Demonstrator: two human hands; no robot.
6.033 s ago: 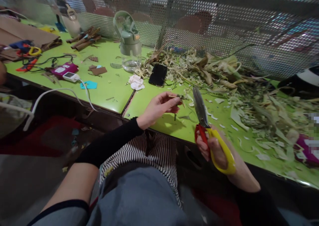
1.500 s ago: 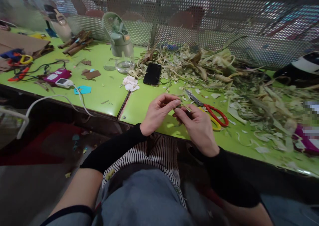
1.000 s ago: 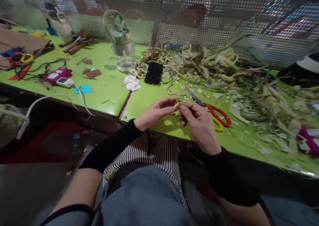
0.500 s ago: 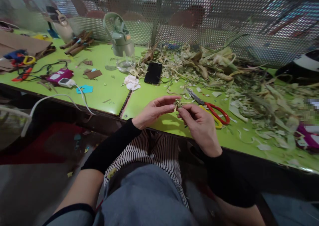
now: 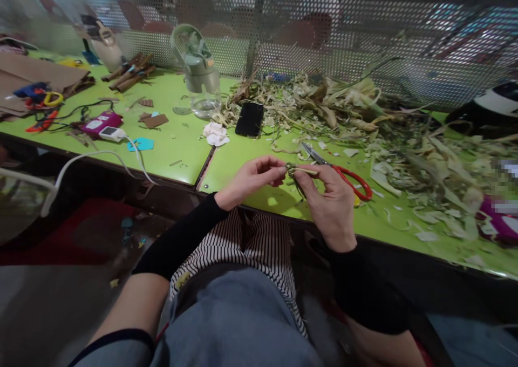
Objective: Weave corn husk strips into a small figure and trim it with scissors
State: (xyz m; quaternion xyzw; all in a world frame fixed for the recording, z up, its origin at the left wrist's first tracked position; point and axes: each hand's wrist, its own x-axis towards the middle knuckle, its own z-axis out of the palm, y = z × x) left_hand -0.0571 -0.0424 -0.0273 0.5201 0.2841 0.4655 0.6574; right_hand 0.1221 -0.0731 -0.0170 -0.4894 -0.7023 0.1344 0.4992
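Between my two hands is a small piece of greenish dried plant strip [image 5: 291, 169], held over the front edge of the green table. My left hand [image 5: 256, 179] pinches its left end between thumb and fingers. From the other side my right hand [image 5: 327, 199] grips it with thumb and forefinger, and a thin pale strand runs over those fingers. The piece's exact shape is too small to make out. Just behind my right hand lie scissors [image 5: 351, 181] with red and yellow handles, partly covered by it.
A heap of dried husks [image 5: 335, 102] spreads across the back and right. A black phone [image 5: 249, 120], crumpled tissue [image 5: 216, 134] and clear-based bottle [image 5: 201, 81] stand or lie behind my hands. At left are a magenta box [image 5: 102, 124] with a white cable and pliers [image 5: 42, 121].
My right hand has turned and shifted slightly left, covering more of the yellow scissor handle. The plant piece has turned between my fingers, and my left fingers have curled in more.
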